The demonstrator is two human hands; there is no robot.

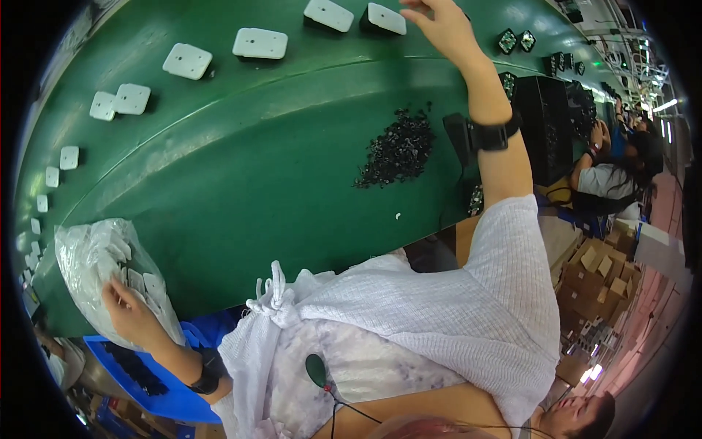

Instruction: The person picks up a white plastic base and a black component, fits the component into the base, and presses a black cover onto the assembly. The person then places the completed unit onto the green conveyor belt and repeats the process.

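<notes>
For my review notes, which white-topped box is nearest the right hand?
The rightmost white-topped box sits just beside the right hand; the other white-topped boxes all lie farther left.

The bag (79, 256) is of thin clear plastic, glossy and wrinkled. The covers (261, 44) look like smooth plastic, nearly matt. The table (256, 168) has a smooth surface with soft shine. The shirt (424, 304) is of matt, ribbed cloth. The boxes (578, 296) seem plain, matt cardboard. The pendant (316, 370) looks smooth.
</notes>
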